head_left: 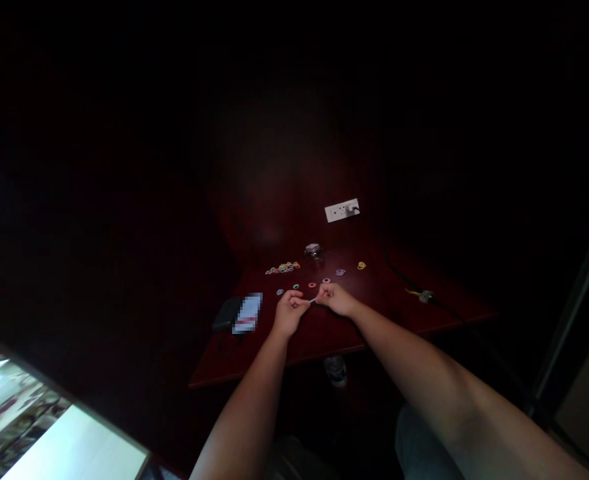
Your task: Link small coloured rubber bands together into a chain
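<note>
Over the front part of the dark red table [324, 333], my left hand [291, 313] and my right hand [335, 299] pinch the two ends of a small pale hair tie [313, 301], which looks stretched between the fingertips. Just beyond my hands, small ring-shaped hair ties lie in a spaced row: a blue one [279, 292], a green one [295, 287], an orange one [312, 285], a pink one [326, 281], a purple group [341, 273] and a yellow group [361, 265]. Farther back on the left is a loose pile of mixed-colour hair ties [284, 269].
A small clear jar [313, 252] stands near the back wall, below a white socket panel [342, 210] with a plug in it. At the left edge lie a dark case [226, 315] and a blurred pale packet [247, 313]. A black cable with a connector [425, 297] crosses the right side.
</note>
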### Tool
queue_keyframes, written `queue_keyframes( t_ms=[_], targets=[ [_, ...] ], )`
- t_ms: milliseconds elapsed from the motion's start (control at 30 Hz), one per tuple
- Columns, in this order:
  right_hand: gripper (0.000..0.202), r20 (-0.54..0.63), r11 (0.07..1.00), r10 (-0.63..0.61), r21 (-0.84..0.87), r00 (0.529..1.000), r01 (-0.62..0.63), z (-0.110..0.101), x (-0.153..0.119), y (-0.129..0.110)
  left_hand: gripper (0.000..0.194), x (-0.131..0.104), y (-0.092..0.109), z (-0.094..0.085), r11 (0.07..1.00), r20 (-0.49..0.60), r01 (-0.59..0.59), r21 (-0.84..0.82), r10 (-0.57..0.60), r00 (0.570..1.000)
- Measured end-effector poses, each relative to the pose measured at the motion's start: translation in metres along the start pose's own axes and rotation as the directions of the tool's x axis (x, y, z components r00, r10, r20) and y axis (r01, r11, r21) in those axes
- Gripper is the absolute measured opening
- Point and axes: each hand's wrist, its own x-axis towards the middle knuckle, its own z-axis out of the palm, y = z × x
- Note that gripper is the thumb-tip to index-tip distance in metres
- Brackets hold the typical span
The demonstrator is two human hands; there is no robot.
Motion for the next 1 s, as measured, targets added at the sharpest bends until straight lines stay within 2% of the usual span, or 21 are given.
queue_keyframes(
  t_ms=[200,433,700,900,1000],
  targets=[
    [0.024,0.0,1.0,-0.008,-0.012,1.0,0.008,-0.0011,-0.0001,0.0036,0.036,0.0008,-0.0021,0.0001,1.0,-0.021,0.0,-0.022,-0.001,1.0],
    [0.02,-0.01,0.998,-0.012,-0.058,1.0,0.011,-0.0004,-0.0024,0.0038,0.035,-0.0001,-0.0026,0.0018,1.0,-0.002,-0.009,0.026,0.009,1.0],
    [0.019,-0.034,0.996,-0.04,-0.075,0.999,0.037,-0.0016,0.0002,0.0075,0.039,0.0009,-0.0007,0.0018,1.0,-0.058,-0.002,-0.023,0.001,0.998],
    [0.017,-0.032,0.994,-0.045,-0.1,0.998,0.041,-0.0009,-0.0004,0.0077,0.038,-0.0006,0.0002,0.0035,0.999,-0.002,-0.002,0.036,0.002,1.0],
    [0.017,-0.059,0.993,-0.06,-0.106,0.996,0.054,-0.0024,0.0006,0.0091,0.04,-0.001,0.0017,0.0027,1.0,0.017,-0.002,0.004,0.002,1.0]
  ],
)
